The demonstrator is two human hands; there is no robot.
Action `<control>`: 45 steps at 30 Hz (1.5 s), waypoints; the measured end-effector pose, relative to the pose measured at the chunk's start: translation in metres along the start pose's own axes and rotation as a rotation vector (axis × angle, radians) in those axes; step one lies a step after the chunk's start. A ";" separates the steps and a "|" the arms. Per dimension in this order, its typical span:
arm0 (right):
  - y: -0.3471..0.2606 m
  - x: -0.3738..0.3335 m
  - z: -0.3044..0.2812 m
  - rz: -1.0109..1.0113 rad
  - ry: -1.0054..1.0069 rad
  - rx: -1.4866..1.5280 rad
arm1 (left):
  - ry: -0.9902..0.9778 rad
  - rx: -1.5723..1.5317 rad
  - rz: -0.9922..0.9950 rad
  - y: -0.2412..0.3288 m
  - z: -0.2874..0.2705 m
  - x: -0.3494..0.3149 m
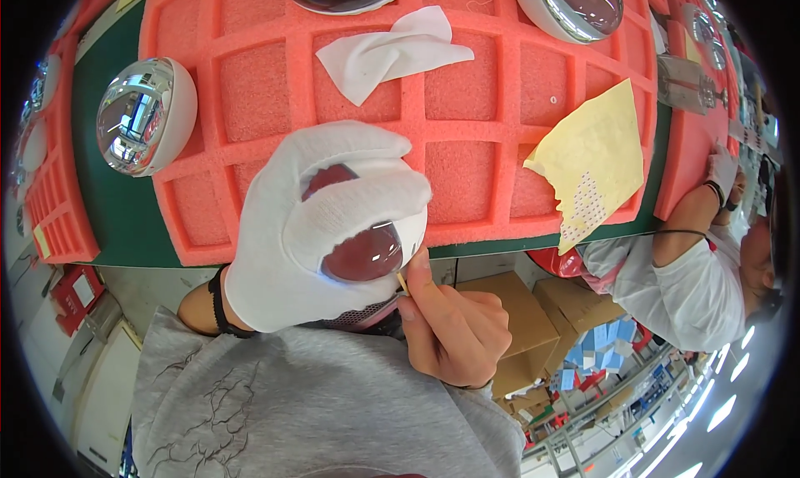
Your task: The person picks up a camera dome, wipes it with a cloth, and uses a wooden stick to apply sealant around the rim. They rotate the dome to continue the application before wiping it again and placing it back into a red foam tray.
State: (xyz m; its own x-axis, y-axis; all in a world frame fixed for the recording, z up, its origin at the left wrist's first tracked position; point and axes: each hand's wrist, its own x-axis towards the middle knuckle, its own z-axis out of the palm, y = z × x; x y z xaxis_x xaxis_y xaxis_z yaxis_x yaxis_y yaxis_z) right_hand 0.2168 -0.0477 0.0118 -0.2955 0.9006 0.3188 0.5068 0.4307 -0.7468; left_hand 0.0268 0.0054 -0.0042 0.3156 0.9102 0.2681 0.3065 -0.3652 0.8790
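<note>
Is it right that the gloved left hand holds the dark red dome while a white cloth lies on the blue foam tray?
Not quite: the foam tray is salmon pink, not blue. The head view shows the gloved left hand holding the dark red dome and the white cloth lying on that tray.

dome (364, 253): mostly wrapped by the gloved left hand (321, 228); only a dark red patch shows
sliver (402, 282): tiny, pinched in the right hand (454, 324); its kind too small to tell
far domes (575, 3): cut by the top edge
left tray (54, 203): cut off by the dark rim
co-worker (692, 286): half lost at the right rim
</note>
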 end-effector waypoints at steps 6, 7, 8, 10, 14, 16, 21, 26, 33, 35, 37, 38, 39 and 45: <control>0.004 -0.004 0.001 -0.030 0.009 0.002 | -0.031 0.028 0.004 0.002 -0.002 0.001; 0.004 -0.004 0.001 -0.030 0.010 0.003 | -0.027 0.029 0.003 0.002 -0.002 0.001; 0.004 -0.004 0.002 -0.028 0.013 0.004 | -0.023 0.029 0.002 0.003 -0.002 0.001; 0.003 -0.003 0.002 -0.024 0.018 0.005 | -0.021 0.029 0.001 0.003 -0.002 0.001; 0.004 -0.003 0.003 -0.020 0.021 0.007 | -0.009 0.027 0.003 0.001 -0.001 0.000; 0.004 -0.003 0.003 -0.023 0.024 0.004 | -0.014 0.028 0.001 0.001 -0.001 0.000; 0.005 -0.003 0.004 -0.023 0.035 0.007 | -0.018 0.019 -0.002 0.000 -0.002 0.001; 0.003 -0.003 0.003 -0.003 0.026 0.023 | -0.018 0.023 -0.009 0.002 -0.003 0.001; -0.005 0.004 0.004 0.156 0.151 0.190 | -0.046 -0.094 0.031 0.006 -0.004 0.006; -0.007 0.006 0.005 0.186 0.175 0.231 | -0.050 -0.115 0.027 0.004 -0.007 0.004; -0.011 0.011 0.002 0.228 0.097 0.264 | -0.064 -0.157 0.022 0.003 -0.010 0.003; -0.012 0.012 0.001 0.249 0.059 0.280 | -0.059 -0.158 0.018 0.003 -0.012 0.003; -0.013 0.014 0.001 0.250 0.052 0.280 | -0.089 -0.166 0.013 0.004 -0.016 0.005; -0.015 0.020 -0.005 0.324 -0.063 0.292 | -0.181 -0.309 -0.017 -0.002 -0.016 0.006</control>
State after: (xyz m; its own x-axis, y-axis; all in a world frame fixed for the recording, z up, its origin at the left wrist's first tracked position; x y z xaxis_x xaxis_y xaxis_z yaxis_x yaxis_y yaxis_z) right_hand 0.2074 -0.0354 0.0322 -0.2121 0.9772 0.0112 0.3340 0.0832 -0.9389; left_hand 0.0135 0.0145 0.0016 0.4756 0.8560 0.2028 0.0355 -0.2490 0.9679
